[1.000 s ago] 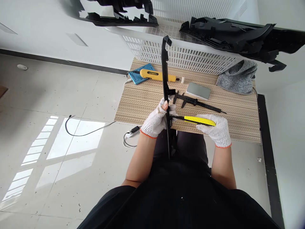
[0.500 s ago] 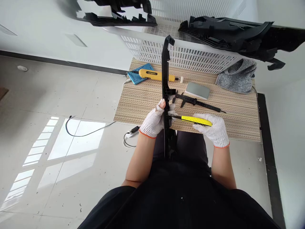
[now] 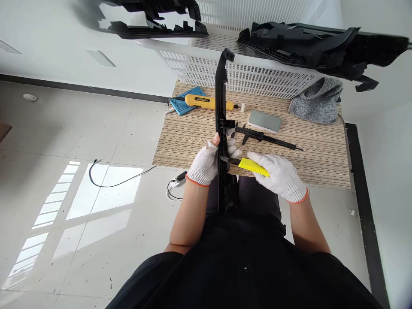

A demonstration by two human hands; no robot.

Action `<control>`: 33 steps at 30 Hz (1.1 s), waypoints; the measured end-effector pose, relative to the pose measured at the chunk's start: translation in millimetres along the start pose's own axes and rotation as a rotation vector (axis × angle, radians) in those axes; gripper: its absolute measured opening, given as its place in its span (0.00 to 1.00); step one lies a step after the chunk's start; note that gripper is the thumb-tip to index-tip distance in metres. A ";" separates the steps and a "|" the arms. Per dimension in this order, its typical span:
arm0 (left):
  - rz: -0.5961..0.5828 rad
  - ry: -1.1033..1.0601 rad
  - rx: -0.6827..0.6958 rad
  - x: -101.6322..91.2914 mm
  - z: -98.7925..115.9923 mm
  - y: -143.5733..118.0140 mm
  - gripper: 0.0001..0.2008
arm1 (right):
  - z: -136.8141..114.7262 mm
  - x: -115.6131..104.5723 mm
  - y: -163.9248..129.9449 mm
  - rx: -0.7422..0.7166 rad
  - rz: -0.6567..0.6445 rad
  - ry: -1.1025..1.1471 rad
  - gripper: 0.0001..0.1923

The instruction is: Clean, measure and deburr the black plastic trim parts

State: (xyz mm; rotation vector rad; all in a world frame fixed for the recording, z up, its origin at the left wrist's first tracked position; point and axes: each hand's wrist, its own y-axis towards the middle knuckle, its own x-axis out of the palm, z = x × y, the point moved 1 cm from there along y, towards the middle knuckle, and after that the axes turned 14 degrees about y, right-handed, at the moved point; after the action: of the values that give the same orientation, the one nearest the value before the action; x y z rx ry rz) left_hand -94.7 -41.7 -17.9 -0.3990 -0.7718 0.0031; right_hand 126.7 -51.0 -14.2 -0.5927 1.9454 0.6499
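A long black plastic trim part (image 3: 221,98) stands lengthwise in front of me, its lower end by my lap. My left hand (image 3: 206,162), in a white glove with a bare thumb tip, is closed around its middle; the thumb lies on the left and fingers show on the right. My gloved right hand (image 3: 278,174) grips a yellow utility knife (image 3: 254,166). The knife's blade points left and reaches the trim part just below my left thumb. Whether the edge touches the plastic, I cannot tell.
On the wooden tabletop (image 3: 180,146) lie a black caliper (image 3: 264,136), a grey-green block (image 3: 264,121), a yellow electric tool (image 3: 206,101) over a blue object (image 3: 183,107), and a grey cloth (image 3: 317,103). Behind stands a white slatted basket (image 3: 251,73) with black plastic parts (image 3: 309,47) across it.
My right hand has moved left and turned over the knife, whose blade now crosses onto the trim part. My left hand keeps its hold. The whole view has shifted slightly.
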 end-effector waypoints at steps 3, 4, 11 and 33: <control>0.058 0.047 -0.022 -3.0 -1.2 1.7 0.20 | -4.1 3.8 8.7 -0.036 -0.063 -0.089 0.27; 0.079 0.057 -0.027 -3.7 -1.6 2.2 0.21 | -4.0 4.8 11.9 -0.039 -0.072 -0.099 0.27; 0.103 0.040 -0.019 -3.7 -2.9 2.1 0.26 | 7.1 7.0 21.6 -0.051 -0.042 -0.015 0.40; 0.089 0.047 -0.021 -6.0 -3.2 4.4 0.24 | 6.2 9.9 25.7 -0.075 0.035 -0.072 0.40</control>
State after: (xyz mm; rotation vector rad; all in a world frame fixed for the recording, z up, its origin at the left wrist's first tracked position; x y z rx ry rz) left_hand -96.2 -39.6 -25.6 -0.4514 -0.7073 0.0693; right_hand 110.0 -29.2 -20.6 -0.5753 1.8740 0.7590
